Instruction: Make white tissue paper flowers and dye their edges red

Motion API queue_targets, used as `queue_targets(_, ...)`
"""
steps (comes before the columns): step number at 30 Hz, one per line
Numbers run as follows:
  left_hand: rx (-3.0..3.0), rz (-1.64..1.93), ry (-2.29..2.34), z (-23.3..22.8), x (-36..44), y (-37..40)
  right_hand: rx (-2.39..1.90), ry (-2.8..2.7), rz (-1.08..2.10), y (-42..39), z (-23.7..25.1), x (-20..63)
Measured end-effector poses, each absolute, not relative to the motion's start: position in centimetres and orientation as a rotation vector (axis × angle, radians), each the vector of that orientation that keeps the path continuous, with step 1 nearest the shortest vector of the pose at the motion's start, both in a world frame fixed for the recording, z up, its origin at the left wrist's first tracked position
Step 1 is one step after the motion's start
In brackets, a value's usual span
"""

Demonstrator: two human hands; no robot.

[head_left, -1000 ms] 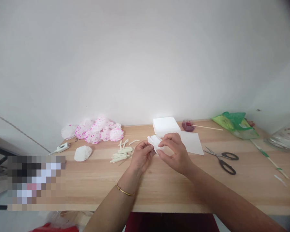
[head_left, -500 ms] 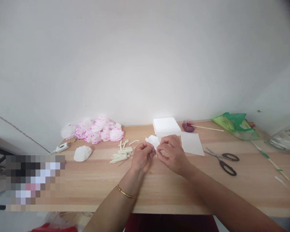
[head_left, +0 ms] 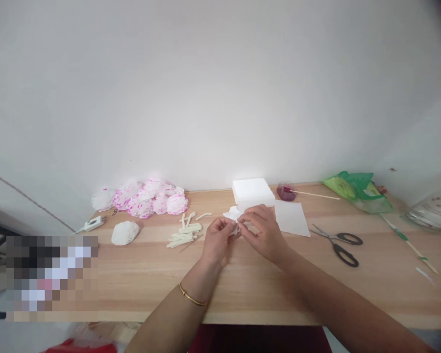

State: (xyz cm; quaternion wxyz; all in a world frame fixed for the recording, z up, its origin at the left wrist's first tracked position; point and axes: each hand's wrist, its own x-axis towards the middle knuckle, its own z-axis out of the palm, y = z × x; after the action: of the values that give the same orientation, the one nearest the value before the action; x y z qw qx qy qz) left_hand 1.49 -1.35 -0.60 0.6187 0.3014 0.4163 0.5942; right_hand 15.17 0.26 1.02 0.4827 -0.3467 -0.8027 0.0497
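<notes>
Between my two hands is a small piece of crumpled white tissue paper [head_left: 233, 214]. My left hand [head_left: 219, 237] pinches it from the left, thumb on top. My right hand [head_left: 260, 230] pinches its right edge with thumb and forefinger, the other fingers curled. Part of the paper is hidden behind my fingers. Left of my left hand lies a pile of short cream-coloured strips [head_left: 183, 235]. Behind my right hand is a stack of white paper sheets [head_left: 253, 190], with a single white sheet [head_left: 293, 218] to its right.
Pink-edged white paper flowers [head_left: 150, 197] are heaped at the back left, with a white paper puff [head_left: 125, 233] in front. Scissors [head_left: 337, 241] lie at right. Behind them are a small bowl of dark red stuff [head_left: 286, 192] with a stick and a green plastic bag [head_left: 360, 189].
The white tissue paper is bunched smaller and sits slightly lower between my fingers. My left hand has shifted a little to the right; my right hand has turned slightly.
</notes>
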Motion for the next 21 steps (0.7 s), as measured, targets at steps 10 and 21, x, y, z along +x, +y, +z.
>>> queue_targets(10, 1.591, 1.587, 1.211, 0.8, 0.5, -2.2, -0.884, -2.053, 0.257, 0.5, 1.5, 16.0)
queue_targets(21, 1.617, 1.492, 1.243, 0.5, 0.0, -1.8, -0.865, -2.033, 0.328, 0.2, 2.2, 16.3)
